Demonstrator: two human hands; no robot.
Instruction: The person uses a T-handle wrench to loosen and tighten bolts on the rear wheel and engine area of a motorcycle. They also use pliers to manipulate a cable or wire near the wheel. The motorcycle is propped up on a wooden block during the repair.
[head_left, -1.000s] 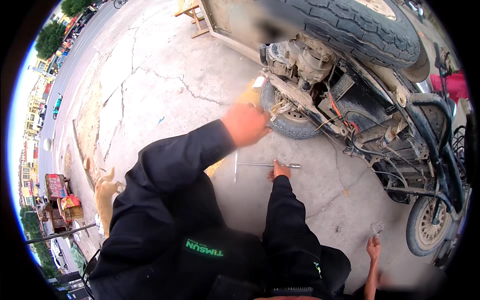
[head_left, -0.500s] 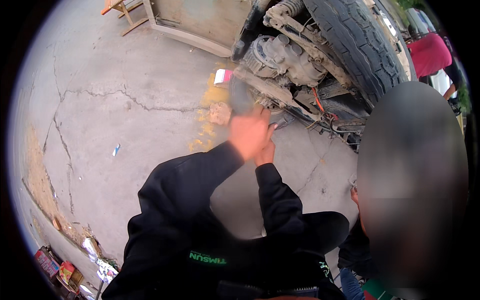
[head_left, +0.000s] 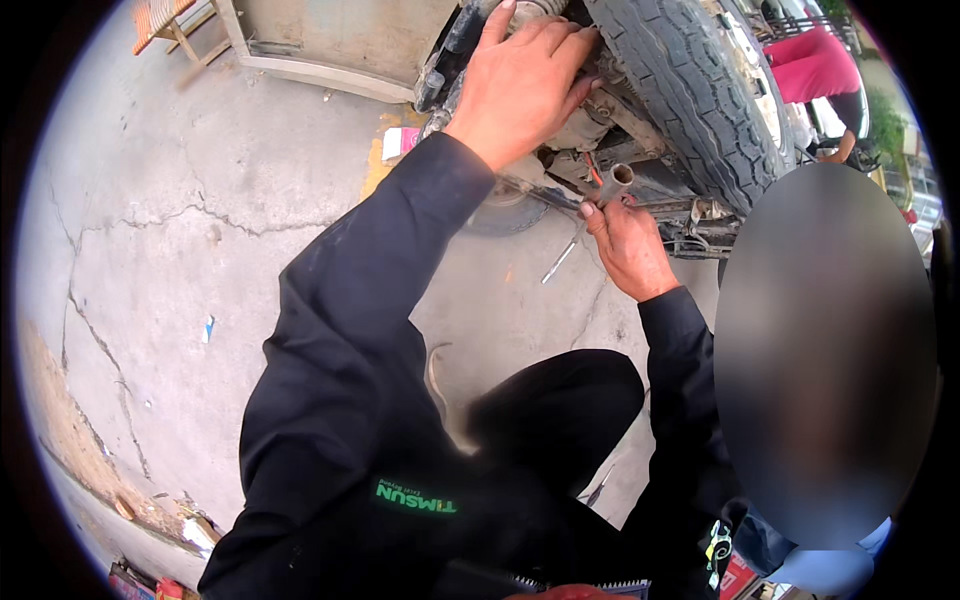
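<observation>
My left hand (head_left: 530, 85) reaches up to the far side, palm down over the dirty metal parts under a vehicle, fingers apart and fingertips hidden against the parts. My right hand (head_left: 634, 248) is closed round a tubular metal tool (head_left: 617, 180) with a hollow round end pointing up. A thin metal rod (head_left: 563, 258) with a shiny tip sticks out beside that hand; whether it belongs to the tool I cannot tell. Just beyond lies a greasy metal arm of the undercarriage (head_left: 540, 190), with an orange cable (head_left: 593, 168) nearby.
A large treaded tyre (head_left: 690, 110) stands beside the parts. A pink-and-white box (head_left: 400, 142) sits on the concrete left of them. At right, close by, is another person (head_left: 825, 370), blurred; someone in red (head_left: 815, 65) is farther back. A wooden stool (head_left: 165, 25) stands far left.
My hands were together low by the undercarriage. The left has moved up and away onto the parts; the right has moved right, with the tubular tool now plainly visible. The view has shifted right.
</observation>
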